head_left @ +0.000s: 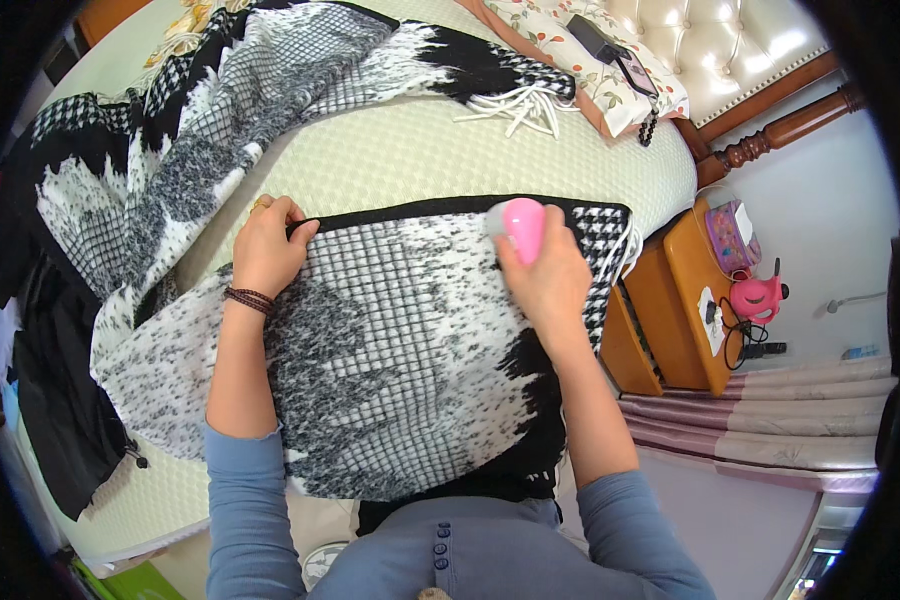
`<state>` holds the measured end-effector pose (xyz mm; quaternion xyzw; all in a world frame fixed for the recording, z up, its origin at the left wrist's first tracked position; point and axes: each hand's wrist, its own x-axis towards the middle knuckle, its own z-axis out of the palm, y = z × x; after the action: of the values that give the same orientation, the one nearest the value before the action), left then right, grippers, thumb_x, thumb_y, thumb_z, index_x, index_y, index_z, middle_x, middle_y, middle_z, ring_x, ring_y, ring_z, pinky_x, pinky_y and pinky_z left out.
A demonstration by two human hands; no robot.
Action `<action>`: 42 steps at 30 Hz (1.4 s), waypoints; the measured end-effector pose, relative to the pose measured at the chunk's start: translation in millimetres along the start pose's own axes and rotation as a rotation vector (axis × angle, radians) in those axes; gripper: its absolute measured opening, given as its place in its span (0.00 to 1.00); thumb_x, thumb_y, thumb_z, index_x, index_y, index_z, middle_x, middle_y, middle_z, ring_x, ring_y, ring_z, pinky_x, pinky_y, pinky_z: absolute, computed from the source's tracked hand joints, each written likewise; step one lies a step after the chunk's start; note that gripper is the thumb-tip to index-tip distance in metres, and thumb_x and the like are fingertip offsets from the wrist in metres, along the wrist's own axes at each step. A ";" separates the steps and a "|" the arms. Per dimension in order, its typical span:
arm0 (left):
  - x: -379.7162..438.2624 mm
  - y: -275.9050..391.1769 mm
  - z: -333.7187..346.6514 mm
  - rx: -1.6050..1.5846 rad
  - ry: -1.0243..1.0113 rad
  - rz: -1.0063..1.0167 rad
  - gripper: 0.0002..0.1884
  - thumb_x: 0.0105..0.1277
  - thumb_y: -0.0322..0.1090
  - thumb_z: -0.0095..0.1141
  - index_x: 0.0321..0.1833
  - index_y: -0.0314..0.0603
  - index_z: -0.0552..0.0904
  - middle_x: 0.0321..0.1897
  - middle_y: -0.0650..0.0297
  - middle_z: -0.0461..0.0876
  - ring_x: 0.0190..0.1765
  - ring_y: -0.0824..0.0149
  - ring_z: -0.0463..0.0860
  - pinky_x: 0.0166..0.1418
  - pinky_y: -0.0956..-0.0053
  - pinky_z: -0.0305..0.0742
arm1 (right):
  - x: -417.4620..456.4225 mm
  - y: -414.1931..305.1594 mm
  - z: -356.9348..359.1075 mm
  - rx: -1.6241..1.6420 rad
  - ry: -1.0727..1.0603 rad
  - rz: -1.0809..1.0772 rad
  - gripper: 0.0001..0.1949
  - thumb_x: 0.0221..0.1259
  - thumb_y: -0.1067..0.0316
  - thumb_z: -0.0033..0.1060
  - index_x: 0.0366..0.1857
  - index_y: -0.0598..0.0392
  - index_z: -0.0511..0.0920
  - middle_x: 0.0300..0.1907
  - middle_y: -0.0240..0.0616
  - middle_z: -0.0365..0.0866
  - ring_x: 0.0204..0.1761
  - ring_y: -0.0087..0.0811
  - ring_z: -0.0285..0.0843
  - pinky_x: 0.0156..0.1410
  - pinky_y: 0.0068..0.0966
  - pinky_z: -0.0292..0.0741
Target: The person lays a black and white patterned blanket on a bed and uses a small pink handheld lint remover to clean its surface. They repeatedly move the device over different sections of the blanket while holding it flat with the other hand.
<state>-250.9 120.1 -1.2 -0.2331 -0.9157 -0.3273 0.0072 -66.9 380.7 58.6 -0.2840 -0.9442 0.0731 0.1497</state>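
A black-and-white patterned knit shawl with a black border lies over the bed edge and hangs towards my body. My left hand pinches its black border between thumb and fingers. In my right hand is a pink handheld fabric shaver, held against the shawl near its upper right corner. The shaver's working face is hidden against the cloth. White fringe hangs at the right end, beside a houndstooth band. The rest of the patterned cloth lies bunched at the far left.
The mattress carries black clothing at left and a floral pillow at upper right, with a phone and a black box on it. Right of the bed, a wooden nightstand has an open drawer and holds a pink kettle.
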 end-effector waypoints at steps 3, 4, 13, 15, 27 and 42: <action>0.7 4.5 -0.3 0.059 0.009 0.003 0.12 0.65 0.37 0.70 0.37 0.37 0.81 0.37 0.57 0.80 0.40 0.52 0.84 0.44 0.58 0.78 | -7.0 -0.5 13.7 -0.030 0.182 -0.087 0.34 0.57 0.53 0.75 0.64 0.61 0.73 0.42 0.50 0.81 0.41 0.50 0.84 0.43 0.43 0.81; 2.8 3.2 0.7 0.061 0.029 0.040 0.11 0.65 0.37 0.70 0.37 0.38 0.81 0.37 0.57 0.80 0.40 0.52 0.84 0.44 0.58 0.78 | -13.4 -9.9 17.0 0.021 0.168 -0.183 0.35 0.57 0.52 0.75 0.65 0.61 0.73 0.42 0.49 0.81 0.41 0.48 0.84 0.44 0.42 0.81; -1.9 8.0 -0.2 0.096 0.065 0.039 0.10 0.64 0.33 0.70 0.37 0.38 0.81 0.36 0.56 0.81 0.41 0.50 0.84 0.45 0.57 0.78 | -6.1 -4.5 2.5 0.057 0.123 -0.005 0.36 0.57 0.53 0.75 0.69 0.56 0.75 0.44 0.46 0.82 0.43 0.47 0.86 0.46 0.40 0.82; -3.1 15.8 -0.6 0.133 0.122 0.126 0.08 0.64 0.31 0.69 0.37 0.37 0.81 0.39 0.55 0.82 0.43 0.50 0.84 0.47 0.58 0.78 | -14.8 -13.1 13.0 0.067 0.193 -0.299 0.35 0.58 0.51 0.74 0.68 0.57 0.74 0.40 0.43 0.79 0.40 0.44 0.83 0.43 0.38 0.81; -37.3 63.9 25.3 0.116 -0.430 0.564 0.59 0.61 0.68 0.66 0.83 0.32 0.54 0.84 0.45 0.52 0.86 0.48 0.50 0.87 0.52 0.45 | -7.9 -0.5 0.2 0.155 0.072 -0.478 0.33 0.51 0.54 0.80 0.60 0.60 0.77 0.45 0.48 0.84 0.43 0.48 0.86 0.47 0.40 0.83; -26.7 47.9 24.3 0.120 -0.395 0.551 0.73 0.43 0.81 0.69 0.84 0.34 0.53 0.84 0.46 0.51 0.86 0.48 0.48 0.87 0.50 0.41 | -2.2 -11.5 8.1 0.121 0.122 -0.520 0.32 0.54 0.52 0.77 0.59 0.63 0.79 0.38 0.45 0.83 0.38 0.45 0.86 0.41 0.37 0.82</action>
<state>-203.1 155.9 3.8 -0.5298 -0.8195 -0.2073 -0.0683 -73.7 369.6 53.0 -0.0266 -0.9686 0.0712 0.2367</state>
